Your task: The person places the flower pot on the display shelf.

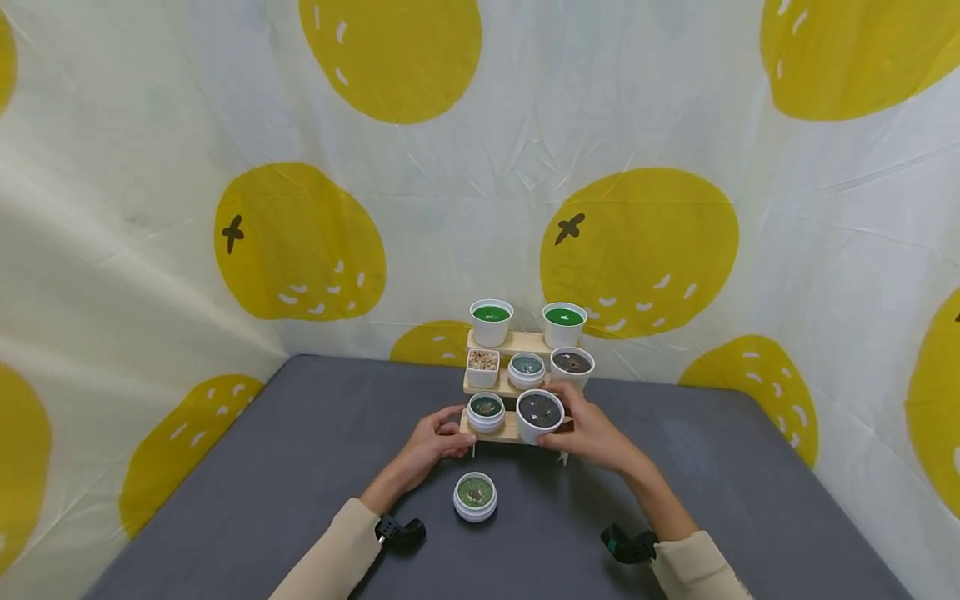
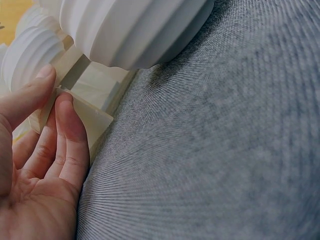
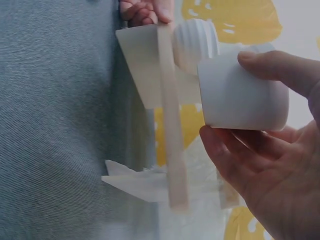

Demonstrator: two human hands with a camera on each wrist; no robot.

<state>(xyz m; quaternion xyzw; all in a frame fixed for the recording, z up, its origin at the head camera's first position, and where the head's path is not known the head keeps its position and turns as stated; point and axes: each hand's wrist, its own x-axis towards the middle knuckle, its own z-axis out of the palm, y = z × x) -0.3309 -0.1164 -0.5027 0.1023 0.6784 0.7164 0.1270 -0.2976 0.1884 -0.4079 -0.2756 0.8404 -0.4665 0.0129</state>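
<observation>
A three-step wooden stand (image 1: 510, 430) bears small white cups and jars. My left hand (image 1: 431, 442) pinches the left end of its lowest shelf, thumb on top and fingers against the side support (image 2: 92, 117). In my right hand (image 1: 600, 432) is a smooth white cup (image 1: 540, 414) with dark grey contents, held between thumb and fingers. In the right wrist view the cup's base (image 3: 202, 97) shows a gap from the shelf board (image 3: 171, 115). Beside the cup, a ribbed white jar (image 1: 486, 414) with dark green contents sits on that same shelf.
On the middle shelf stand a square cup of beige bits (image 1: 483, 367), a blue-grey jar (image 1: 527, 371) and a dark-filled cup (image 1: 572, 364). Two green-filled cups, left (image 1: 491, 323) and right (image 1: 564, 325), occupy the top. Another ribbed jar (image 1: 475, 498) stands on the grey table (image 1: 300, 467) in front.
</observation>
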